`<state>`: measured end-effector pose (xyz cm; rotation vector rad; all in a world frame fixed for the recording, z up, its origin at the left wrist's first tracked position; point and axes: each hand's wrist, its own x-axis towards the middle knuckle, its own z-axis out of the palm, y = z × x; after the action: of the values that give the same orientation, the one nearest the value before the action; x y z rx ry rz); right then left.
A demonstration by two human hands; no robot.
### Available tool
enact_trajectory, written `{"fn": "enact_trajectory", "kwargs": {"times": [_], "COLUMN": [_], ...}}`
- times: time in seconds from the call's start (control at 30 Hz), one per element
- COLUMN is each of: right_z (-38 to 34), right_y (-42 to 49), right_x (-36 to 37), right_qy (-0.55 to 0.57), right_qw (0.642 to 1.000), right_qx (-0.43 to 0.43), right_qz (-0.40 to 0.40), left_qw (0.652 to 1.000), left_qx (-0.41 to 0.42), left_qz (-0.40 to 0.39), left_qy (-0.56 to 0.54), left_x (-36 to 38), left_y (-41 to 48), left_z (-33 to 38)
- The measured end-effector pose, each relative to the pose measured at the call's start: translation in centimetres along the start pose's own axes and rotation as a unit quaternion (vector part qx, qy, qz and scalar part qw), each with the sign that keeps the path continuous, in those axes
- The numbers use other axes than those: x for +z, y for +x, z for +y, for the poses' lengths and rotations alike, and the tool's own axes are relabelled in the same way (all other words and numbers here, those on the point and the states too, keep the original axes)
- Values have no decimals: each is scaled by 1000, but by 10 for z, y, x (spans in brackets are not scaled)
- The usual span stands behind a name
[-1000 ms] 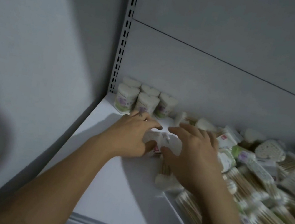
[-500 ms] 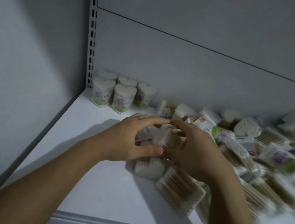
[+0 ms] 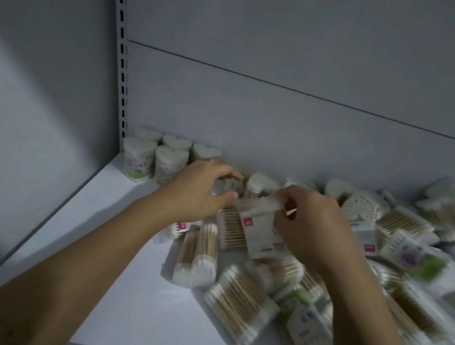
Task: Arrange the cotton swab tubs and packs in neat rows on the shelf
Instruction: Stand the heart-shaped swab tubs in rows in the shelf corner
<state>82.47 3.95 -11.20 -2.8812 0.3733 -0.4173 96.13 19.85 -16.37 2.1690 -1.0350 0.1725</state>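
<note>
The shelf (image 3: pixel 119 274) fills most of my view. Its left half is bare and white, while its right half is buried under a heap of swab packs (image 3: pixel 415 264) that reaches the back panel (image 3: pixel 288 122) and runs off the right edge, too blurred there for me to count. In the back-left corner, five heart-lidded tubs (image 3: pixel 157 154) stand upright in two short rows beside the slotted upright (image 3: pixel 121 43). From that I judge the sorting has barely begun and I am at the picking step, drawing one item out of the pile to place it. My right grip (image 3: pixel 312 231) is pinching the top edge of a flat white pack with a red label (image 3: pixel 256 228), held at a tilt over the near side of the heap. My left grip (image 3: pixel 195 194) looks curled round a small white pack (image 3: pixel 228 186) just beside it, between the tubs and the heap. The next move calls for freeing the flat pack, turning it square and setting it on the bare shelf next to the tubs, in line with them. Three things stand in the way: a clear pack of wooden-stick swabs (image 3: pixel 198 258) lying just below my hands, a second clear pack (image 3: pixel 240 304) nearer the front edge, and a tipped tub (image 3: pixel 260 184) behind the flat pack. I could drag or knock any of them as I draw out.
</note>
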Motion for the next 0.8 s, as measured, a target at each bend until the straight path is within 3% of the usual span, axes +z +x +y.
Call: {"fn": "enact_trajectory", "kwargs": {"times": [0.23, 0.43, 0.57, 0.67, 0.8], "right_z": [15, 16, 25, 28, 14], "right_y": [3, 5, 7, 18, 44], "right_x": [-8, -2, -7, -17, -36], "right_qy": [-53, -19, 3, 54, 221], "right_qw": [998, 1000, 1000, 995, 968], "right_qx": [22, -10, -24, -37, -83], "right_qz": [-31, -12, 16, 69, 90], "left_qw": [999, 985, 995, 998, 975], "left_qx": [-19, -20, -14, -40, -87], "left_qz": [0, -141, -45, 36, 72], "left_qy": [42, 94, 84, -17, -193], "left_x": [23, 37, 31, 8, -34], "left_y": [40, 72, 71, 66, 51], "left_z": [-5, 10, 14, 15, 22]}}
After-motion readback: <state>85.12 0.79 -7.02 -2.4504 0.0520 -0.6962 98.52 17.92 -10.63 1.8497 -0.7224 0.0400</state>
